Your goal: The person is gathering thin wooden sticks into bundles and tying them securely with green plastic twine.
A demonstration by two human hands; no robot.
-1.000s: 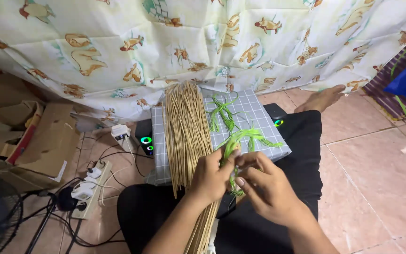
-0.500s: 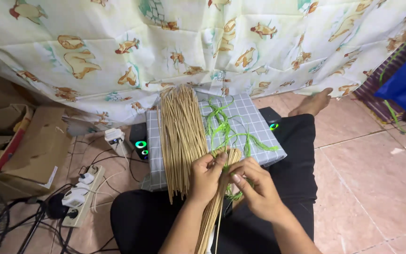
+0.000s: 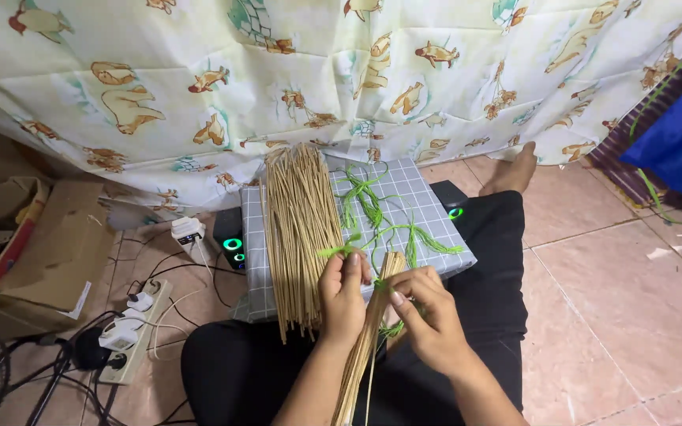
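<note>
Since 1 second ago, both hands have risen toward 12 o'clock. Left hand (image 3: 343,293) pinches a green strip (image 3: 339,249); right hand (image 3: 428,315) grips the stick bundle (image 3: 365,339) over the lap. Wrapping well likely needs steady tension.

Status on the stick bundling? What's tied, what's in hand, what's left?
Done: no finished bundle is clearly visible. In hand: the left hand and right hand grip a small bundle of sticks with a green strip at its top. Left: a large pile of loose sticks lies on the checked cloth, with more green strips beside it.
</note>
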